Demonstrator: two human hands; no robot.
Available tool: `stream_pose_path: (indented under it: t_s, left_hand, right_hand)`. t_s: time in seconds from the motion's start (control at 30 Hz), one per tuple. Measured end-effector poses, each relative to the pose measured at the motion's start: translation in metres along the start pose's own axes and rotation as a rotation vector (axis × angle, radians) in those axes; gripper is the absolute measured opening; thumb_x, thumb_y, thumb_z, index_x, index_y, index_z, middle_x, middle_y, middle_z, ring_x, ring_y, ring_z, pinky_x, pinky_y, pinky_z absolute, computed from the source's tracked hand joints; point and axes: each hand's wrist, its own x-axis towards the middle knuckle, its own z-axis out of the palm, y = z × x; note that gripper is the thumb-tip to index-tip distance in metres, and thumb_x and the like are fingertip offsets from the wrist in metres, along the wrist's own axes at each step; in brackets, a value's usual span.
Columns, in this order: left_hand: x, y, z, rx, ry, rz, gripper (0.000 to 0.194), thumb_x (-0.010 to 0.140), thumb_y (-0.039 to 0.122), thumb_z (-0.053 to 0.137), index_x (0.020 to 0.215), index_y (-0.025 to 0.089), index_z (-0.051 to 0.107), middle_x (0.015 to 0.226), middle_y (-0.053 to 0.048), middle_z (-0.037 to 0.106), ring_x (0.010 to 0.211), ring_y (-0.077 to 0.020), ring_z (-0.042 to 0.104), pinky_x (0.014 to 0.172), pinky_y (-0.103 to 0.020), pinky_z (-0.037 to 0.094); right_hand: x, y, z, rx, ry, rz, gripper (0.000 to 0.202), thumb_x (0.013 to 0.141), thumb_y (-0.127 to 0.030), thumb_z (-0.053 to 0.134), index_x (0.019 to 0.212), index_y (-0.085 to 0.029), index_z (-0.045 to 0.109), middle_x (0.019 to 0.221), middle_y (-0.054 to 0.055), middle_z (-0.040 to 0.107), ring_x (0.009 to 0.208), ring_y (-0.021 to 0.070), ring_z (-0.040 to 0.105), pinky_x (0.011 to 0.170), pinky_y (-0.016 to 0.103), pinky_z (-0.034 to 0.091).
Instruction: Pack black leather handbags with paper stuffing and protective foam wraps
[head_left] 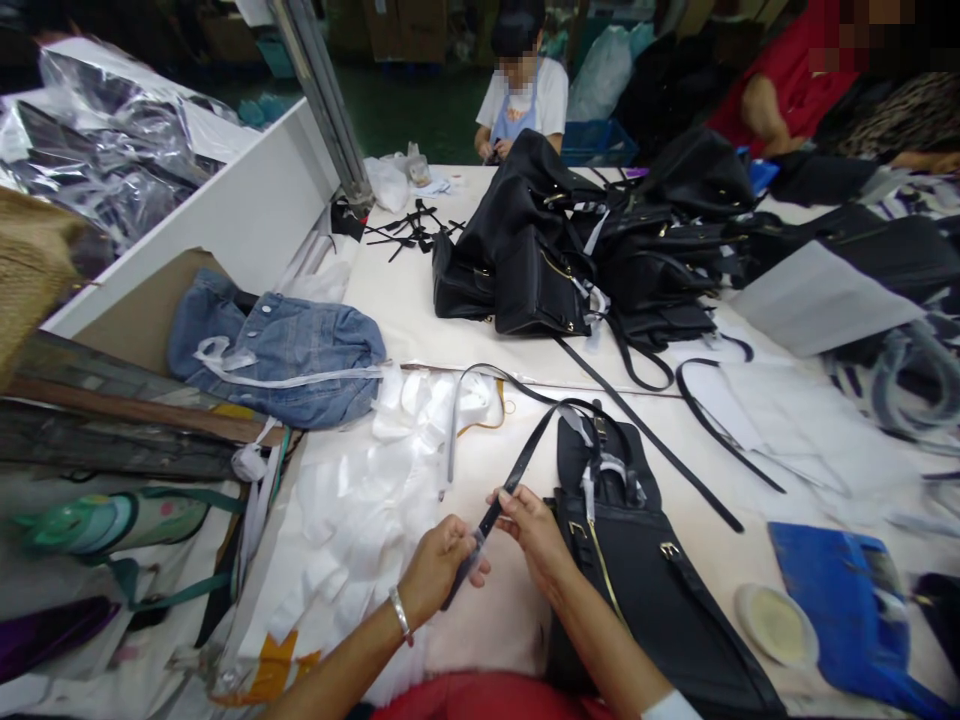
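Near the bottom centre, my left hand (444, 562), with a silver bracelet at the wrist, pinches the lower end of a black strap (527, 450). A bit of clear wrapping shows on the strap beside its fingers. My right hand (531, 525) has its fingers closed on the same strap, slightly higher up. The strap slants up and right to a black backpack (660, 580), which lies on the table to the right of my hands. Gold zips and buckles show on the backpack, and white wrapping is around its top handle.
White film strips (352, 510) lie left of my hands, below a denim bag (307, 345). Black bags (540, 280) are piled ahead. A blue pouch (840, 600) and round container (777, 624) lie right. A person (525, 95) sits opposite.
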Motion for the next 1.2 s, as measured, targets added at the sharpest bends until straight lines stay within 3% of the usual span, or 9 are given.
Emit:
stream_pose_path:
  t_s: [0.23, 0.4, 0.5, 0.63, 0.73, 0.87, 0.97, 1.07, 1.2]
  left_hand:
    - [0.016, 0.001, -0.008, -0.008, 0.077, 0.057, 0.022, 0.082, 0.038, 0.051, 0.077, 0.017, 0.048, 0.067, -0.005, 0.069, 0.053, -0.0164, 0.063, 0.057, -0.029, 0.048]
    - [0.027, 0.007, -0.014, -0.013, 0.083, 0.045, 0.022, 0.083, 0.039, 0.048, 0.079, 0.017, 0.048, 0.067, -0.005, 0.069, 0.052, -0.0158, 0.063, 0.057, -0.028, 0.047]
    - [0.041, 0.022, -0.018, 0.048, 0.136, 0.08, 0.021, 0.084, 0.038, 0.046, 0.08, 0.018, 0.048, 0.068, -0.004, 0.069, 0.053, -0.0155, 0.063, 0.057, -0.028, 0.047]
    - [0.07, 0.05, -0.027, 0.187, 0.204, 0.204, 0.022, 0.086, 0.039, 0.044, 0.079, 0.019, 0.05, 0.068, -0.001, 0.067, 0.057, -0.0147, 0.064, 0.058, -0.026, 0.046]
    - [0.093, 0.07, -0.032, 0.267, 0.222, 0.267, 0.023, 0.086, 0.04, 0.044, 0.078, 0.019, 0.051, 0.067, 0.001, 0.065, 0.057, -0.0141, 0.063, 0.056, -0.024, 0.045]
    - [0.126, 0.091, -0.037, 0.498, 0.343, 0.386, 0.021, 0.086, 0.036, 0.043, 0.078, 0.02, 0.054, 0.073, 0.0, 0.065, 0.067, -0.0152, 0.062, 0.064, -0.026, 0.046]
    - [0.153, 0.099, -0.041, 0.75, 0.502, 0.529, 0.015, 0.084, 0.029, 0.048, 0.076, 0.02, 0.057, 0.104, -0.007, 0.062, 0.098, -0.0204, 0.057, 0.086, -0.034, 0.044]
    - [0.18, 0.098, -0.047, 0.879, 0.621, 0.563, 0.011, 0.08, 0.022, 0.051, 0.074, 0.018, 0.059, 0.129, -0.011, 0.047, 0.115, -0.025, 0.046, 0.098, -0.04, 0.036]
    - [0.207, 0.091, -0.053, 0.91, 0.601, 0.491, 0.01, 0.078, 0.019, 0.051, 0.074, 0.019, 0.06, 0.115, -0.01, 0.055, 0.106, -0.0225, 0.051, 0.091, -0.036, 0.039]
  right_hand:
    - [0.003, 0.021, 0.018, 0.007, -0.2, 0.122, 0.037, 0.068, -0.051, 0.069, 0.08, -0.017, 0.06, 0.066, 0.0, 0.06, 0.053, 0.0108, 0.052, 0.058, 0.027, 0.044]
    - [0.033, 0.01, 0.013, -0.051, -0.126, 0.139, 0.037, 0.073, -0.049, 0.066, 0.093, -0.018, 0.062, 0.087, 0.004, 0.065, 0.077, 0.0157, 0.058, 0.071, 0.03, 0.046]
    - [0.052, -0.003, 0.02, -0.037, -0.068, 0.045, 0.032, 0.073, -0.045, 0.067, 0.09, -0.018, 0.063, 0.091, 0.005, 0.065, 0.081, 0.0158, 0.057, 0.075, 0.03, 0.044]
    - [0.072, -0.02, 0.035, -0.046, -0.178, -0.021, 0.029, 0.073, -0.039, 0.069, 0.088, -0.015, 0.065, 0.073, 0.002, 0.063, 0.063, 0.0131, 0.053, 0.064, 0.029, 0.043]
    - [0.092, -0.037, 0.04, -0.048, -0.221, -0.062, 0.03, 0.073, -0.038, 0.069, 0.092, -0.015, 0.065, 0.076, 0.003, 0.063, 0.066, 0.0139, 0.055, 0.067, 0.03, 0.045]
    - [0.125, -0.057, 0.038, 0.004, -0.129, -0.099, 0.035, 0.078, -0.043, 0.062, 0.103, -0.02, 0.063, 0.098, 0.006, 0.064, 0.089, 0.0182, 0.058, 0.075, 0.032, 0.047]
    - [0.15, -0.06, 0.035, 0.077, -0.04, -0.138, 0.036, 0.076, -0.045, 0.063, 0.102, -0.02, 0.063, 0.1, 0.006, 0.064, 0.091, 0.0185, 0.058, 0.076, 0.032, 0.047]
    - [0.17, -0.054, 0.032, 0.062, 0.013, -0.133, 0.036, 0.07, -0.044, 0.069, 0.097, -0.02, 0.066, 0.1, 0.005, 0.064, 0.09, 0.0183, 0.058, 0.075, 0.03, 0.047]
    - [0.187, -0.044, 0.03, 0.031, 0.062, -0.108, 0.037, 0.067, -0.044, 0.071, 0.096, -0.02, 0.068, 0.091, 0.004, 0.064, 0.084, 0.0167, 0.057, 0.07, 0.028, 0.047]
